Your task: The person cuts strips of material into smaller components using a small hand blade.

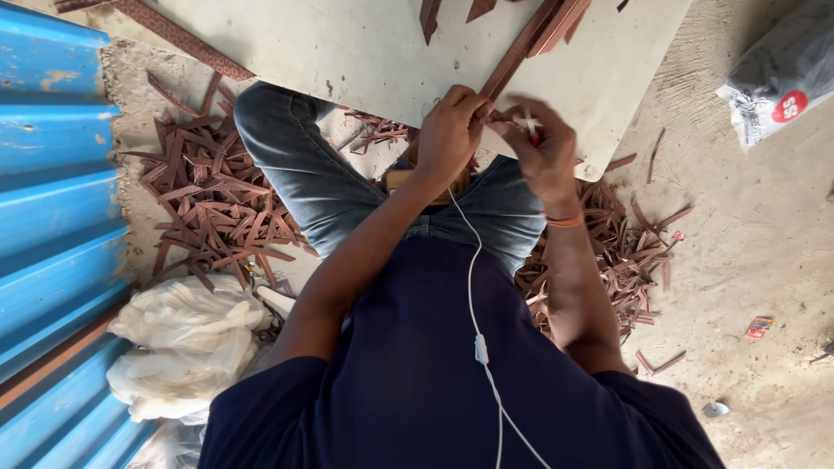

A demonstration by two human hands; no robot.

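**Strip held at board edge**

Dirt floor (764,260), pale surface (347,43) above knees. Left hand (447,135) fingers pinch brown strip (512,65) lying on surface; right hand (543,148) fingers closed around small tool, unclear. Offcuts (213,213) heaped beside legs. White bags (187,343): contents hidden.

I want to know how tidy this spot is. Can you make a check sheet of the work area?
Surface: pale board resting over the lap, stained, edge chipped.
Job's things: long brown strips on the board; both hands meet at one strip's near end.
Clutter: brown offcuts piled on the ground on both sides of the legs; white plastic bags.
Grippers: left hand and right hand both closed on the strip; a small tool in the right hand is unclear.
Cables: white earphone cable down the chest.
Surroundings: blue corrugated sheet, sandy ground, grey sack.
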